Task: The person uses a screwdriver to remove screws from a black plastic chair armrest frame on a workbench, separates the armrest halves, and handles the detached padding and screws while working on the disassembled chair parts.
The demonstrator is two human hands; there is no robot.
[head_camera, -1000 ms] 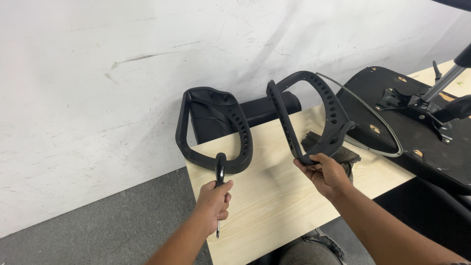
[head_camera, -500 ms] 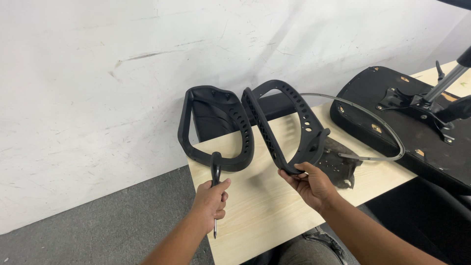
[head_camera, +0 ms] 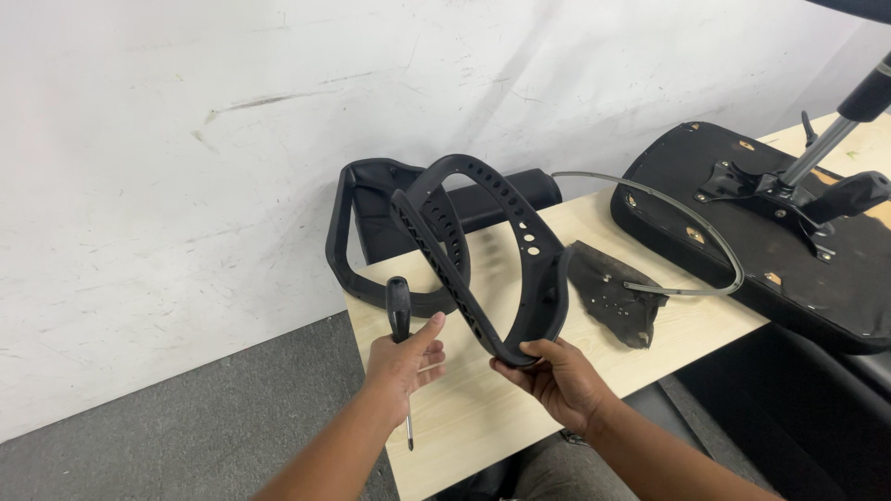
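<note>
The left hand (head_camera: 401, 364) is closed around a black-handled screwdriver (head_camera: 400, 320), shaft pointing down, over the table's (head_camera: 464, 417) front left corner. The right hand (head_camera: 555, 378) grips the bottom of a black armrest loop (head_camera: 483, 250), held upright above the front edge. A second armrest (head_camera: 357, 232) stands at the back left corner; the upturned seat (head_camera: 789, 241) lies at the right end.

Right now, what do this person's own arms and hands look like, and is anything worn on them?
Both are bare: the left hand and right hand wear no gloves, and no rings, watch or bracelet show. The forearms are uncovered down to the bottom edge of the picture, with no sleeve in view. Each hand has short, unpainted nails.
</note>
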